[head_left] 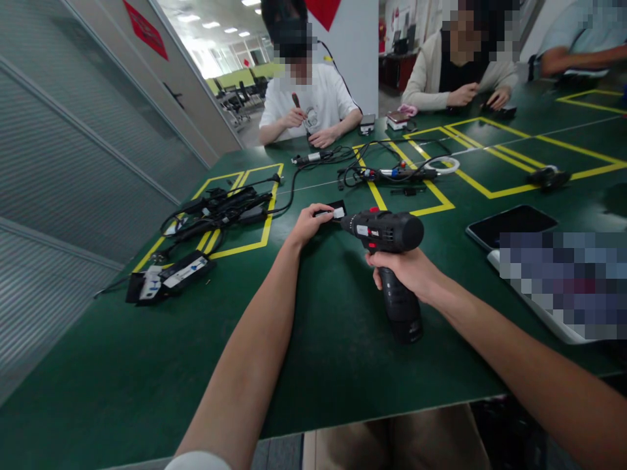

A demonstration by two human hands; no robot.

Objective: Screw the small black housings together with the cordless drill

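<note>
My right hand (pixel 409 271) is wrapped round the grip of a black cordless drill (pixel 386 232) with red trim, held level above the green table (pixel 343 339). The drill's nose points left at a small black part with a white label (pixel 336 210). My left hand (pixel 309 223) pinches that small part and holds it down on the table, right at the drill's tip.
A pile of black cables and adapters (pixel 220 209) lies at the left inside yellow tape lines, with a black labelled unit (pixel 171 275) nearer. More tools and cords (pixel 392 173) lie ahead. A dark tablet (pixel 512 225) is at right. Other people sit across the table.
</note>
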